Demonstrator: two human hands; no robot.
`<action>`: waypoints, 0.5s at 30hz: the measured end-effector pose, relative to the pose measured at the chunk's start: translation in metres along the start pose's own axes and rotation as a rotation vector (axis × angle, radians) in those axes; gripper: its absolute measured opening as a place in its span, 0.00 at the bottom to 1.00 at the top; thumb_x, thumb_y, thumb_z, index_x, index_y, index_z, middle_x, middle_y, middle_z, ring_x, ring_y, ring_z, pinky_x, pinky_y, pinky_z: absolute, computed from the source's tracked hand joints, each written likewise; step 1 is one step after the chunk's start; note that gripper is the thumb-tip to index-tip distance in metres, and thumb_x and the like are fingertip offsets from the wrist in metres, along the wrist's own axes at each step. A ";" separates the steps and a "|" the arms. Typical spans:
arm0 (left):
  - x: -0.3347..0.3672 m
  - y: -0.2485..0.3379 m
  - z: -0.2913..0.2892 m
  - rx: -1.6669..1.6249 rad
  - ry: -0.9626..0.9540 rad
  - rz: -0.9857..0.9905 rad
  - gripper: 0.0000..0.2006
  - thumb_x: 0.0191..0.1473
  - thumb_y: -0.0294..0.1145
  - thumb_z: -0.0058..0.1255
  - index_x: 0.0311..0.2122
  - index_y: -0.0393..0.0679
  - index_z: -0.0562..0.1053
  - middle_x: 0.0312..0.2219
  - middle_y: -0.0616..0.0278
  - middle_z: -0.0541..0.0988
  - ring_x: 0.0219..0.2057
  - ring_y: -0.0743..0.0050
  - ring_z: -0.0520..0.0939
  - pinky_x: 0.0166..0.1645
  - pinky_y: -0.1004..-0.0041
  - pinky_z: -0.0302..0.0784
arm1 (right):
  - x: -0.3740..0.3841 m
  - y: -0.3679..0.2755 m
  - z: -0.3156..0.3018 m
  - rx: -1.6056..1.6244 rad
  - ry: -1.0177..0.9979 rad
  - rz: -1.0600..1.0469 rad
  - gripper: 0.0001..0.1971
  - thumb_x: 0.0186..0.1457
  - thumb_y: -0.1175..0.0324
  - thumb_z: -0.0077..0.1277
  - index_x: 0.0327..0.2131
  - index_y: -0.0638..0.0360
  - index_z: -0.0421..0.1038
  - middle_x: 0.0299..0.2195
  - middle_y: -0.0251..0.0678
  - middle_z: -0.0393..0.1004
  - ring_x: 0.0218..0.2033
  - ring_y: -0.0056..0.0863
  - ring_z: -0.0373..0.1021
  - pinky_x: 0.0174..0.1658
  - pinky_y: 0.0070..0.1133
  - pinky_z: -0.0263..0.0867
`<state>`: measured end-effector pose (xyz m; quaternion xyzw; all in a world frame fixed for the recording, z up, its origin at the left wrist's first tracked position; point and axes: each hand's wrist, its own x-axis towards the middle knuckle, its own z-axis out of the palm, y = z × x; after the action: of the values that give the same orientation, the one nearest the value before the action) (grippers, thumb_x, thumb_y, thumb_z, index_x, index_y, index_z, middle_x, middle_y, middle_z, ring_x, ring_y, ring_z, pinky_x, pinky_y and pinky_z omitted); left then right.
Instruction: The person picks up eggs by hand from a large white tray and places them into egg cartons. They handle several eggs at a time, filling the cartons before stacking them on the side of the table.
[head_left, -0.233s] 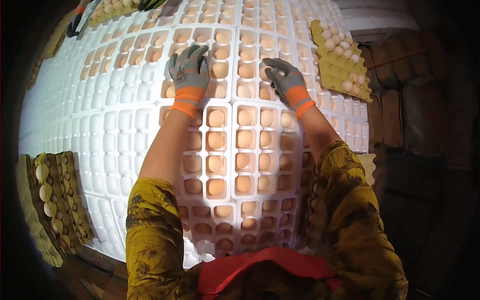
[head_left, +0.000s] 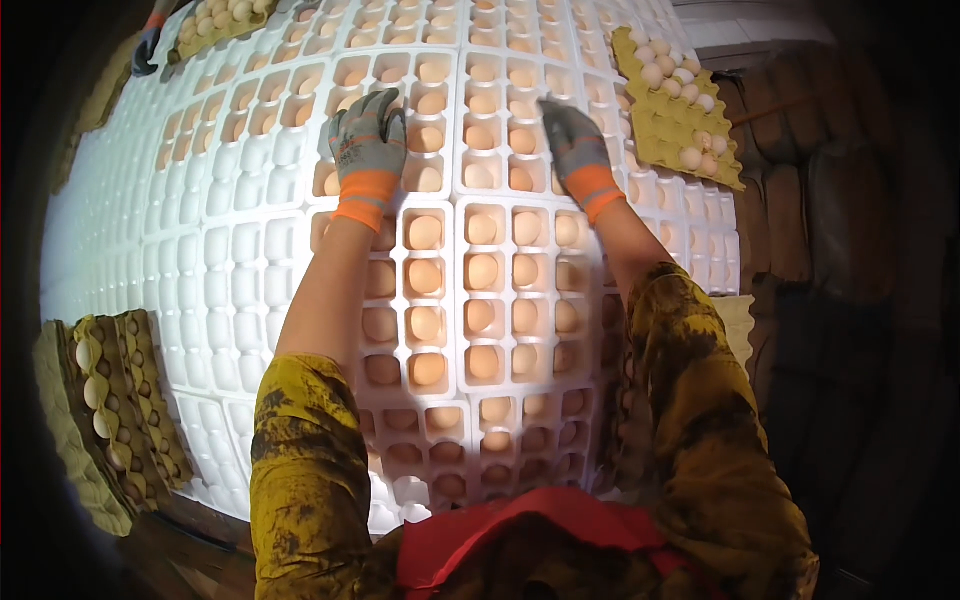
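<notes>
Foam trays with square pockets fill the surface before me, and brown eggs point(head_left: 425, 272) sit in many of them. My left hand point(head_left: 368, 140), in a grey glove with an orange cuff, rests over a foam tray point(head_left: 408, 205) of eggs. Its fingers bend downward, somewhat apart, and the tips are partly hidden; no egg shows in them. My right hand point(head_left: 578, 150), gloved alike, is over the right part of the neighbouring egg-filled tray point(head_left: 458, 150). Its fingers are stretched forward and lie close together, with the thumb hidden.
A yellowish pulp egg carton point(head_left: 685, 135) with pale eggs lies at the right. Another carton point(head_left: 225, 25) of eggs is at the far left. Stacked cartons point(head_left: 110, 420) stand near left. White foam trays point(head_left: 235, 260) extend leftward. Another person's gloved hand point(head_left: 146, 50) shows at the far left edge.
My right hand's spread fingers have come together and tipped downward. My left hand stays over the same tray. The whole view has shifted slightly, and a dark object at the far edge has gone from view.
</notes>
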<state>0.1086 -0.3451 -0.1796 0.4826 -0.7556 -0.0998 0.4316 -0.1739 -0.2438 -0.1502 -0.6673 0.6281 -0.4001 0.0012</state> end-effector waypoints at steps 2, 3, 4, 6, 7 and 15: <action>0.002 -0.004 0.001 -0.017 -0.021 -0.008 0.15 0.57 0.36 0.52 0.50 0.54 0.78 0.48 0.62 0.81 0.53 0.57 0.76 0.67 0.56 0.56 | -0.012 -0.002 -0.013 -0.354 -0.061 -0.184 0.17 0.60 0.68 0.52 0.52 0.54 0.75 0.48 0.43 0.79 0.49 0.40 0.75 0.51 0.30 0.69; 0.001 -0.007 -0.001 -0.063 -0.051 -0.049 0.15 0.57 0.36 0.53 0.50 0.53 0.78 0.48 0.62 0.81 0.53 0.57 0.76 0.67 0.56 0.56 | -0.013 -0.017 -0.023 -0.067 -0.061 0.096 0.18 0.60 0.68 0.53 0.54 0.54 0.74 0.47 0.42 0.79 0.48 0.36 0.75 0.50 0.27 0.69; 0.000 -0.008 -0.004 -0.110 -0.080 -0.088 0.15 0.57 0.37 0.53 0.50 0.53 0.78 0.49 0.61 0.81 0.54 0.57 0.77 0.67 0.56 0.56 | -0.013 -0.036 -0.038 0.222 -0.060 0.371 0.19 0.60 0.67 0.54 0.55 0.54 0.73 0.47 0.41 0.79 0.46 0.32 0.75 0.48 0.25 0.70; -0.002 -0.002 -0.009 -0.022 0.005 0.016 0.17 0.57 0.37 0.53 0.51 0.50 0.78 0.49 0.60 0.80 0.54 0.55 0.76 0.67 0.57 0.55 | -0.008 -0.079 -0.104 0.651 0.005 0.625 0.22 0.60 0.70 0.58 0.57 0.57 0.72 0.47 0.36 0.77 0.48 0.18 0.71 0.50 0.16 0.67; -0.007 0.007 -0.019 -0.018 0.013 0.007 0.17 0.58 0.36 0.53 0.52 0.49 0.77 0.50 0.58 0.80 0.54 0.55 0.77 0.65 0.59 0.59 | -0.014 -0.099 -0.132 0.733 0.049 0.583 0.21 0.60 0.71 0.57 0.57 0.60 0.72 0.48 0.36 0.76 0.48 0.19 0.71 0.51 0.16 0.67; -0.201 0.238 -0.093 -0.989 -0.536 -0.462 0.20 0.64 0.29 0.51 0.60 0.35 0.69 0.49 0.55 0.79 0.50 0.72 0.79 0.54 0.73 0.74 | -0.252 -0.067 -0.347 0.178 -0.007 0.748 0.21 0.64 0.67 0.50 0.58 0.67 0.68 0.55 0.44 0.73 0.55 0.30 0.70 0.58 0.24 0.64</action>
<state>0.0575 -0.0339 -0.0994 0.3343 -0.5778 -0.6481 0.3665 -0.2761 0.1555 -0.0141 -0.3909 0.7910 -0.4227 0.2070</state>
